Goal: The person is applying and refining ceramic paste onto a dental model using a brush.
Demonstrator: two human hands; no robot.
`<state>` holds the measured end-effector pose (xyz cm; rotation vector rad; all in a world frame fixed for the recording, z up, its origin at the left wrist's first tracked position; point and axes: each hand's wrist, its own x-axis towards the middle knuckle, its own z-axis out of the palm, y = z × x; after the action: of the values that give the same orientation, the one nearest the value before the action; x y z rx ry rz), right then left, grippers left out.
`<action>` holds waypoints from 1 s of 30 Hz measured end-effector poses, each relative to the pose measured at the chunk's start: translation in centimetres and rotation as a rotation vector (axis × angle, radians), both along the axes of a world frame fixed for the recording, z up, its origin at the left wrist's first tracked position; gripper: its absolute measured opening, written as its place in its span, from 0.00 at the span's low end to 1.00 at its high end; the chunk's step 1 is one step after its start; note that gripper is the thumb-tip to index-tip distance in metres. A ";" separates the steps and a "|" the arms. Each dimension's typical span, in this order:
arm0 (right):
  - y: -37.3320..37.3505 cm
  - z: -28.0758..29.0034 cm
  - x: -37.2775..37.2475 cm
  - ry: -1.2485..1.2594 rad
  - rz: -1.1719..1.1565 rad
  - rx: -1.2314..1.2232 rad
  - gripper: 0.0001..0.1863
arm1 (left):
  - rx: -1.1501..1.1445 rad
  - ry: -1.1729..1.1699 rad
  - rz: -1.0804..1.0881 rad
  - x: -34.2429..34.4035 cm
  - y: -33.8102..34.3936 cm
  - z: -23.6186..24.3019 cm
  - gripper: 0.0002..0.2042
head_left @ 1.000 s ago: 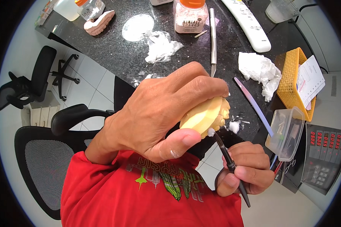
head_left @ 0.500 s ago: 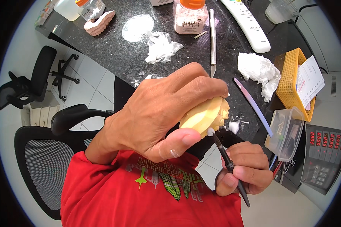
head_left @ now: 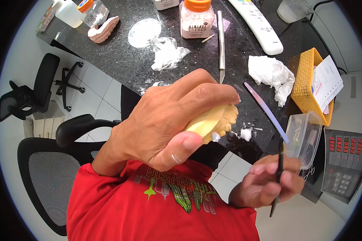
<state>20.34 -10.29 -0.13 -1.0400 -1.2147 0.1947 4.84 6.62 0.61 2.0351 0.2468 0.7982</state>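
Observation:
My left hand [head_left: 169, 116] grips a yellow dental cast [head_left: 205, 126], with a white blob [head_left: 215, 136] on one of its lower teeth. My right hand [head_left: 269, 182] holds a dark thin brush [head_left: 280, 164] upright, apart from the cast, its tip near the lilac spatula's end and the clear plastic box [head_left: 303, 140]. On the counter beyond the cast lie a small heap of white material [head_left: 245, 133], the lilac spatula [head_left: 265, 110] and a metal-handled knife [head_left: 221, 48].
A speckled black counter [head_left: 124, 60] holds crumpled tissues [head_left: 269, 76], a pink cast [head_left: 102, 30], orange-lidded jars [head_left: 197, 22], a white remote-like object [head_left: 261, 30] and a yellow basket with papers [head_left: 309, 88]. A device with red displays [head_left: 344, 160] is at right, office chairs [head_left: 48, 180] at left.
My right hand has moved right with the brush, taking its tip off the cast and turning it more upright. My left hand and the cast have shifted slightly left.

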 end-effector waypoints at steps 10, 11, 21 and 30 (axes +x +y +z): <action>-1.7 -0.3 1.1 0.153 -0.222 -0.202 0.10 | -0.330 -0.017 0.198 0.9 -1.6 0.5 0.40; -1.5 -0.3 1.1 0.135 -0.251 -0.232 0.10 | -0.349 0.035 0.222 0.8 -1.9 1.1 0.40; -1.6 -0.4 1.3 0.046 -0.291 -0.308 0.06 | -0.382 0.126 0.293 0.9 -2.1 2.1 0.42; -1.6 -0.5 1.4 0.042 -0.269 -0.307 0.07 | -0.409 0.150 0.255 1.0 -1.9 2.0 0.43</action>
<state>21.72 -11.91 -0.63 -1.4478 -1.0128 0.1955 5.85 4.68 2.63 1.6940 0.7078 0.6817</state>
